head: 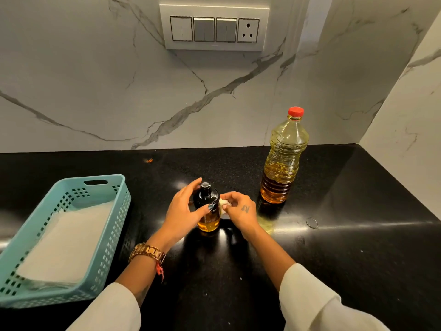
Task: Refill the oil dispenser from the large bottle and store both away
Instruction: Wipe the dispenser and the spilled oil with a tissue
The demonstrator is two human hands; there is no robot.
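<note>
A small oil dispenser [208, 220] with a black top and amber oil stands on the black counter [346, 259] at the centre. My left hand [182, 211] grips its black top, thumb across the front. My right hand [241, 211] pinches a small pale wad, perhaps a tissue [223, 204], against the dispenser's right side. The large oil bottle [285, 158], clear plastic with a red cap on, stands upright to the right and behind, partly full of yellow oil.
A teal perforated basket [112, 211] lined with white paper sits at the left. A marble wall with a switch panel [214, 28] rises behind; a side wall closes the right. A small clear ring [312, 222] lies on the counter at right.
</note>
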